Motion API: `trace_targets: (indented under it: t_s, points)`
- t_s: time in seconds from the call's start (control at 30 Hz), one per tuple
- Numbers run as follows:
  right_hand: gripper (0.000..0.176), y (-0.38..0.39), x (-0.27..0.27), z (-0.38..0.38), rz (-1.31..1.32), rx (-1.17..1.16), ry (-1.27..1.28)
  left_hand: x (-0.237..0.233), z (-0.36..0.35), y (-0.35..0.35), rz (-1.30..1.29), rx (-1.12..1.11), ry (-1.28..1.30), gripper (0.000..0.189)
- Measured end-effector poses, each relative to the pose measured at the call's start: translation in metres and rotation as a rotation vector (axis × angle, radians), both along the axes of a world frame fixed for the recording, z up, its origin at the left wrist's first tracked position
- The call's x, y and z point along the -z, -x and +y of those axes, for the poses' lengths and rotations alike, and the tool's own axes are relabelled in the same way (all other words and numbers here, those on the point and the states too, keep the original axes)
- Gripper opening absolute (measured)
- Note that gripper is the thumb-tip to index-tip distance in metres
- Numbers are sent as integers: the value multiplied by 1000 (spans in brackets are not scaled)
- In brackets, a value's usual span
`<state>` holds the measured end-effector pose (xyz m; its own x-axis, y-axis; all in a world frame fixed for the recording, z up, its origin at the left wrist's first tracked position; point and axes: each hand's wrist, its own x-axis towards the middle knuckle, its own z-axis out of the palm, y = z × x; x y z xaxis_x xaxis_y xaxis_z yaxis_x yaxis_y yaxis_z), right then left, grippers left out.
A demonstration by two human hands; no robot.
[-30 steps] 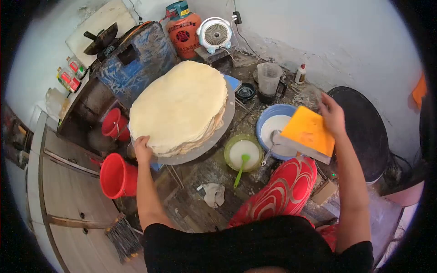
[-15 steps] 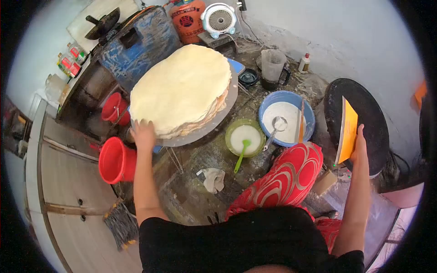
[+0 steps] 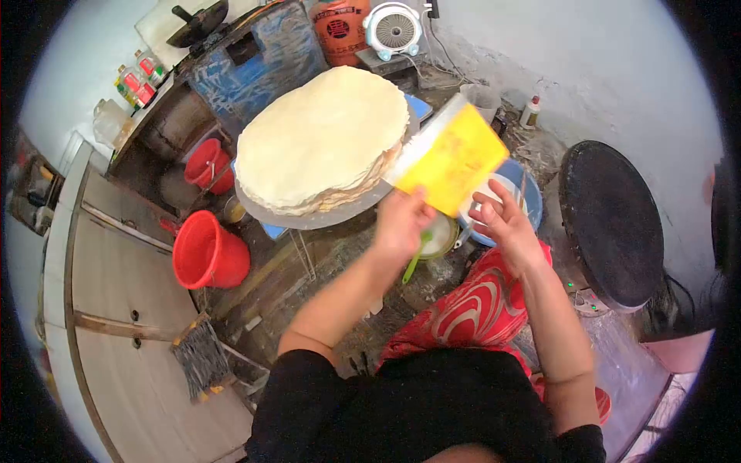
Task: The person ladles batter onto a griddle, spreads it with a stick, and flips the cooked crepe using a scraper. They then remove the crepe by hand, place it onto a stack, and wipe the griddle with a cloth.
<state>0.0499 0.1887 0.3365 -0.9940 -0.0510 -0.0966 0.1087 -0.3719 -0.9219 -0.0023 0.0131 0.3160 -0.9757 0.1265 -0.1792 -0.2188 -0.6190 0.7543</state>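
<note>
A yellow scraper [image 3: 463,158] with a pale edge is held up in front of me, slightly blurred. My left hand [image 3: 401,220] is closed on its lower left corner. Just right of the scraper is my right hand [image 3: 509,228], its fingers apart and holding nothing. Left of both hands, a tall stack of thin pale pancakes [image 3: 320,135] rests on a round grey board [image 3: 309,222]. Partly hidden behind the scraper and my hands are a blue basin [image 3: 534,202] of white batter and a green bowl [image 3: 445,245] with a green spatula [image 3: 413,266].
To the right stands a round black griddle [image 3: 614,224]. Two red buckets, one nearer [image 3: 208,251] and one farther [image 3: 208,163], are on the left. A small fan [image 3: 394,31] and an orange gas cylinder [image 3: 340,31] stand at the back. A bottle [image 3: 530,113] is by the wall.
The scraper has passed from my right hand to my left and moved from beside the griddle to the middle. My left hand has left the pancake stack; my right hand has opened.
</note>
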Motion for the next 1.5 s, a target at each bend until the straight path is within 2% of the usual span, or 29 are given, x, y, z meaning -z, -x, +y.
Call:
trace_targets:
  t_s: [0.03,0.07,0.1,0.17,0.23,0.3,0.33,0.4,0.47,0.53,0.57,0.63,0.7,0.73,0.8,0.87,0.9,0.93,1.03,1.07,1.13,1.2,1.23,1.27,1.33,1.37,1.4,1.47,1.5]
  points:
    - [52,-6,-2,10,-4,51,-125,13,-17,32,14,-65,68,7]
    - [55,-12,-3,21,-9,102,-249,13,-36,57,-114,-190,191,7]
    - [54,-19,-5,36,-59,122,-240,23,-62,90,-125,-191,271,7]
    - [48,-33,4,70,-73,226,-246,24,-96,127,-165,-344,150,6]
    - [45,-51,11,98,-82,288,-265,25,-133,153,-294,-285,229,3]
    - [38,-70,14,119,-176,403,-263,40,-160,173,-344,-300,138,2]
    - [38,-80,18,128,-178,408,-260,37,-164,175,-344,-295,142,2]
    - [32,-101,31,143,-255,486,-222,37,-172,176,-507,-279,158,4]
    - [30,-120,46,155,-305,521,-225,38,-180,166,-444,-197,183,4]
    - [28,-139,63,164,-366,551,-230,18,-180,136,-243,-139,1072,9]
    - [28,-147,72,168,-401,571,-212,10,-170,114,-262,-130,1078,9]
    - [26,-166,94,175,-432,573,-191,9,-142,62,721,-842,1567,11]
    - [25,-178,105,171,-476,578,-163,57,-146,26,1067,-687,1731,8]
    - [25,-180,106,169,-482,589,-136,77,-136,2,997,-504,1653,7]
    - [24,-185,103,162,-534,616,-143,153,-133,-37,830,-225,1636,8]
    - [25,-187,107,165,-508,585,-81,258,-148,-72,363,85,1792,25]
    - [25,-187,103,164,-514,597,-99,263,-142,-84,23,501,1923,33]
    - [25,-187,102,165,-525,603,-104,270,-141,-93,-246,674,1834,36]
    - [25,-187,97,171,-511,580,-142,361,-173,-105,-127,948,2027,40]
    - [25,-186,95,171,-513,584,-146,369,-174,-105,-83,888,2059,43]
    - [25,-185,91,168,-511,584,-160,371,-174,-100,-42,831,2087,46]
    - [25,-183,87,163,-510,590,-162,363,-171,-69,-99,935,1923,52]
    - [24,-183,87,162,-495,583,-153,325,-159,-68,7,871,1993,47]
    - [24,-184,87,160,-482,577,-144,311,-159,-66,12,872,1996,47]
    - [24,-184,82,154,-478,591,-154,294,-167,-55,-286,441,1481,34]
    - [24,-184,79,152,-477,605,-167,313,-178,-45,-295,301,1098,23]
    - [24,-184,76,149,-473,616,-164,291,-171,-42,-285,309,1099,23]
    - [22,-179,69,142,-389,595,-285,197,-146,-41,-302,259,770,20]
    - [22,-177,63,137,-381,607,-281,163,-135,-42,-288,266,772,20]
